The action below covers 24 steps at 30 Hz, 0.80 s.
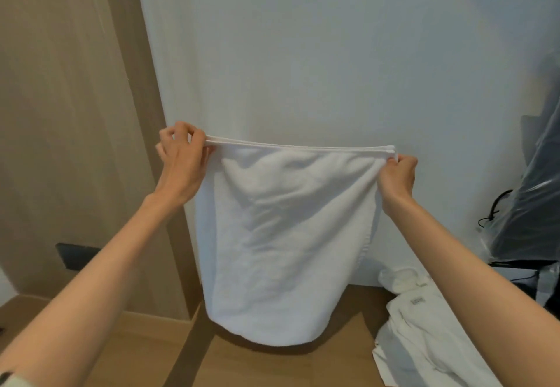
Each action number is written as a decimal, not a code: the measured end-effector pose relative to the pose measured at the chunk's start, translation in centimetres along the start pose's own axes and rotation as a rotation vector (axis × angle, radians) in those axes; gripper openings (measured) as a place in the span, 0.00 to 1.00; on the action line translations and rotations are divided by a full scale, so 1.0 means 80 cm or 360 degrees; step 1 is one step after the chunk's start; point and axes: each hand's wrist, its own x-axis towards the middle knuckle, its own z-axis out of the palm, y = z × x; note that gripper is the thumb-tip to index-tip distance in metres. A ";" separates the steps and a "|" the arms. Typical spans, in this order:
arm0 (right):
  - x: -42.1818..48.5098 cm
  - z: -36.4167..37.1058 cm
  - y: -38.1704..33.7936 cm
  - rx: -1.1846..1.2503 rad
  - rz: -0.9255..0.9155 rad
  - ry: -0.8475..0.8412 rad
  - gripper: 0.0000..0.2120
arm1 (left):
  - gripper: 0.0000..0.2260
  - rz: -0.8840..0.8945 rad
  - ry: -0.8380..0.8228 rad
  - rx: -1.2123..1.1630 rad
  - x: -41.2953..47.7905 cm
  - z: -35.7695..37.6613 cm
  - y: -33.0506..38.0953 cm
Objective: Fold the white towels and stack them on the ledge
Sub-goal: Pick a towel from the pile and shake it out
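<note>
A white towel (285, 235) hangs doubled over in the air in front of the white wall, its top edges stretched level between my hands. My left hand (181, 162) pinches the top left corner and my right hand (398, 176) pinches the top right corner. The towel's rounded lower fold hangs just above the wooden ledge (272, 365). More white towels (418, 335) lie crumpled on the ledge at the lower right, partly hidden behind my right forearm.
A beige wood panel (69, 114) fills the left side, with a dark socket plate (75, 255) low on it. A dark object wrapped in clear plastic (527, 205) stands at the right edge beside the crumpled towels.
</note>
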 end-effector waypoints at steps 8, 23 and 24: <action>-0.020 0.010 0.008 -0.0358 -0.0294 0.0077 0.07 | 0.07 -0.0335 -0.0101 -0.0445 -0.021 -0.010 -0.024; -0.058 -0.037 0.023 0.0317 -0.0340 -0.0158 0.02 | 0.05 -0.0824 0.0411 -0.1479 -0.057 -0.032 0.007; -0.060 -0.042 0.014 0.0446 -0.0259 -0.0175 0.02 | 0.03 -0.0864 0.0403 -0.1514 -0.054 -0.038 0.010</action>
